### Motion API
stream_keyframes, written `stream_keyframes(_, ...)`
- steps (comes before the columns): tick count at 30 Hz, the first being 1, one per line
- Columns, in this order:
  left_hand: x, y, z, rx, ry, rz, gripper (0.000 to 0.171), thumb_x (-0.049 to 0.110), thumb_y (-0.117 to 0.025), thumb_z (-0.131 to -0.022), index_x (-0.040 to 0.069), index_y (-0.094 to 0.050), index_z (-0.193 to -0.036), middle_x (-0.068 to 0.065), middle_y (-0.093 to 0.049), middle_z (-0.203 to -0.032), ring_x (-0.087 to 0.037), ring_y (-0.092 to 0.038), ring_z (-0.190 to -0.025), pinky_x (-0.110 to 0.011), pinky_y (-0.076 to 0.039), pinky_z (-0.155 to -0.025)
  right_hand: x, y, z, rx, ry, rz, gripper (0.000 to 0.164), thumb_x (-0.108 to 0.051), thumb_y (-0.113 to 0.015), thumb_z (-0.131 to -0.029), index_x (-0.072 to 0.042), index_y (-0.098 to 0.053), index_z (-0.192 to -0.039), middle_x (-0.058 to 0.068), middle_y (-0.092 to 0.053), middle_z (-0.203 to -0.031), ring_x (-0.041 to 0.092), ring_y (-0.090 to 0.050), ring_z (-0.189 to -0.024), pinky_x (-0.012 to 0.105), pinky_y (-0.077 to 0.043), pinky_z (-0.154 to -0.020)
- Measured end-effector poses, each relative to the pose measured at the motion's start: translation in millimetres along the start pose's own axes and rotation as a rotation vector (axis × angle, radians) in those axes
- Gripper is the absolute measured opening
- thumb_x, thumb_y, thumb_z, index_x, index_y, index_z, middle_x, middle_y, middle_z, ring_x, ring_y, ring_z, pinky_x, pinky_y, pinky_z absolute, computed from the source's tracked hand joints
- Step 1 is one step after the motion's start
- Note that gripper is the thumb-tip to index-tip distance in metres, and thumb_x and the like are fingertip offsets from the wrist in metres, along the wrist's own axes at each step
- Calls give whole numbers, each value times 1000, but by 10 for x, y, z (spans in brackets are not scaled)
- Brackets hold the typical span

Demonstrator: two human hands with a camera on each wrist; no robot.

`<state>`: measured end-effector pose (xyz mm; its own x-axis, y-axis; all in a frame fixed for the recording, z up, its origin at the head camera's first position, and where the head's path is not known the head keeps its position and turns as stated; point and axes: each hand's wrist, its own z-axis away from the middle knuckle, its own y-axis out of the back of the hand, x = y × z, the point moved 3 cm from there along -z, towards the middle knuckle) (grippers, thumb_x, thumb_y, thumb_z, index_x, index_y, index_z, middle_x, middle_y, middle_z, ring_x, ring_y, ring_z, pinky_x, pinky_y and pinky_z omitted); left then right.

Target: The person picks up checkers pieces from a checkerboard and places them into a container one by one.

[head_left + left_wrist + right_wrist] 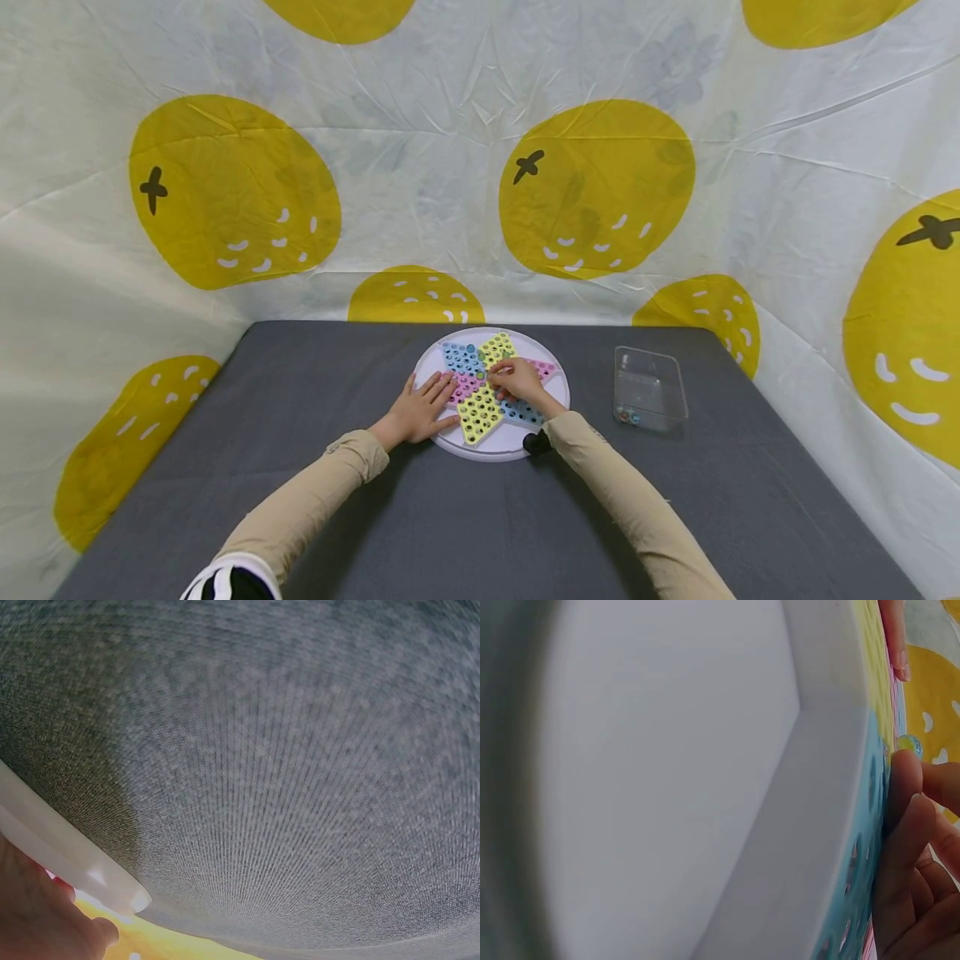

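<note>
A round white Chinese checkers board (534, 340) with a star of blue, yellow and pink holed sections lies on the table. My left hand (420, 411) rests over its left edge, fingers spread and fingertips by the pink section. Above the middle of the star my right hand (517, 379) is bent down with thumb and fingers curled together. In the right wrist view its fingertips (906, 769) pinch at a small clear marble (910, 745), partly hidden behind them. A few more marbles sit near the blue and upper yellow sections. The left wrist view shows little of the left hand (45, 915).
A clear plastic box (651, 387) with a few marbles (627, 415) in its near left corner stands to the right of the board. Dark grey cloth covers the table (465, 517). A white curtain (420, 192) with yellow fruit prints hangs behind and beside it.
</note>
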<state>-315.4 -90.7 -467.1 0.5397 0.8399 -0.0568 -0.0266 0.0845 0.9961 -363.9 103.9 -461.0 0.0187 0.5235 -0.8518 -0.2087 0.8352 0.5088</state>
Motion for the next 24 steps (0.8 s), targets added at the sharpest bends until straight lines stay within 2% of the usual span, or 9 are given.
stream_keyframes(9, -7, -22, -12, 0, 5, -7, 69, 57, -30, -89, 15, -20, -143, -1, -17, -150, -22, -16, -139, -56, -11, -106, 2, 32, 25, -6, 22, -62, 20, -18, -62, -83, -4, -64, -97, 8, -64, -68, 11, -56, -46, 23, -44, -42)
stream_keyframes(24, -15, -17, -11, 1, -3, -15, 70, 58, -29, -89, 15, -18, -144, -1, -16, -151, -21, -15, -139, -56, -11, -107, 26, 119, 79, -19, 14, -94, 24, -20, -61, -84, -4, -62, -101, 12, -66, -76, 13, -61, -52, 24, -46, -45)
